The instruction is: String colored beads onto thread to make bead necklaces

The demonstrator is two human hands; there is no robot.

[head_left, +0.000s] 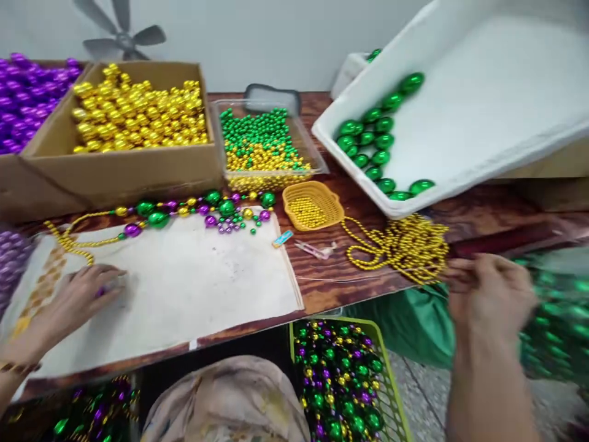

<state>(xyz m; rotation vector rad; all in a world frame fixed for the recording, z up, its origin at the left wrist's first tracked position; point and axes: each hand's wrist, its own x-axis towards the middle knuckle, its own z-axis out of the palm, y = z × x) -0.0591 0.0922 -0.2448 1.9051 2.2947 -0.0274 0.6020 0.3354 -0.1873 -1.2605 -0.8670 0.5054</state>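
Note:
My left hand (85, 291) rests on the white cloth (184, 288), fingers pressed together over a small purple bead. A string of gold, green and purple beads (193, 212) lies along the cloth's far edge. My right hand (488, 291) is blurred at the table's right edge, fingers curled next to a heap of gold bead strands (405, 245). Whether it holds a strand I cannot make out.
Boxes of gold beads (138, 116) and purple beads (23, 98) stand at the back left. A clear tray (262, 144), a small yellow basket (313, 205) and a tilted white tub of green balls (381, 141) follow to the right. A green crate (345, 380) sits below.

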